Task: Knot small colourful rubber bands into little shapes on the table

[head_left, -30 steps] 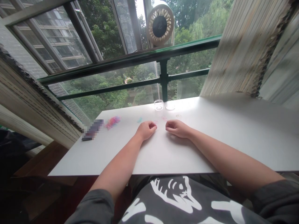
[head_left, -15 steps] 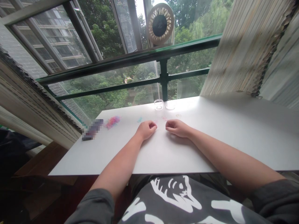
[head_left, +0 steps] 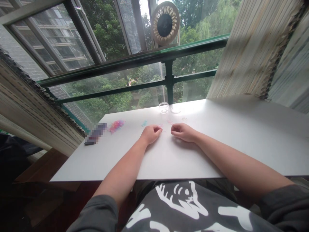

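Observation:
My left hand (head_left: 152,134) rests on the white table (head_left: 116,161) with thumb and forefinger pinched together. A faint, pale scrap shows beside those fingertips, too small to name. A short gap away, my right hand (head_left: 183,132) is curled, its thumb against the fingers; whatever it may hold is hidden. Just beyond the hands lie small pink pieces (head_left: 169,122), a little teal cluster (head_left: 144,123) and a pale, clear cluster (head_left: 184,119). Farther left is a loose heap of tiny pink, orange and purple pieces (head_left: 117,126).
At the table's far edge stand a clear round container (head_left: 163,108) and a low clear dish or lid (head_left: 176,110). A pixelated dark object (head_left: 96,134) lies at the left edge. Beyond are a green railing (head_left: 135,58), a fan (head_left: 165,24) and curtains (head_left: 243,51).
Both hands stay nearly where they were, with only a tiny shift. The pale scrap by my left fingertips shows slightly more clearly now.

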The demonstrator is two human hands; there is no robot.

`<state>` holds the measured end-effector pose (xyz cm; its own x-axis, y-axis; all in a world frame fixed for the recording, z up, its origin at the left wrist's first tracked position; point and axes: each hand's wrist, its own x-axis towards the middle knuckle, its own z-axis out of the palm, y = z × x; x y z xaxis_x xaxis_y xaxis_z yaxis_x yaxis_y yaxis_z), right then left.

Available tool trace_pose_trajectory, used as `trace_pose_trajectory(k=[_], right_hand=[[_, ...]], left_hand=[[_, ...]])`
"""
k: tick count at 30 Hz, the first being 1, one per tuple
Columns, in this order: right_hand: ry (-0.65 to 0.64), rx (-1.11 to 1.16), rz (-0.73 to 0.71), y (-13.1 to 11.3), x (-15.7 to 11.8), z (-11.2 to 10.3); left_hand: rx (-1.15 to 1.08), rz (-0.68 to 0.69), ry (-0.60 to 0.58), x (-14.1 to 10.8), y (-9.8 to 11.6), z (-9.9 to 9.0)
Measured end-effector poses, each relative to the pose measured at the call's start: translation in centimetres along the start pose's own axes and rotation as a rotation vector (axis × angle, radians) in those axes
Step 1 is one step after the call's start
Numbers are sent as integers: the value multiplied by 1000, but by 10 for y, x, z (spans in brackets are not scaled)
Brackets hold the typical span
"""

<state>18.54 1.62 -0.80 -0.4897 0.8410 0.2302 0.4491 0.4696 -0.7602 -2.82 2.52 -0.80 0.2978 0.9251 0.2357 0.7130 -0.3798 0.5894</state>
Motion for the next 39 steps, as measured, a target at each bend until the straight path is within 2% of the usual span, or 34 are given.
trace_pose_trajectory(k=[13, 39], right_hand=[[-6, -6, 0, 0, 0, -1], [-12, -14, 10, -1, 0, -1]], left_hand=[[-20, -35, 21, 1, -1, 0], [-42, -20, 10, 1, -4, 1]])
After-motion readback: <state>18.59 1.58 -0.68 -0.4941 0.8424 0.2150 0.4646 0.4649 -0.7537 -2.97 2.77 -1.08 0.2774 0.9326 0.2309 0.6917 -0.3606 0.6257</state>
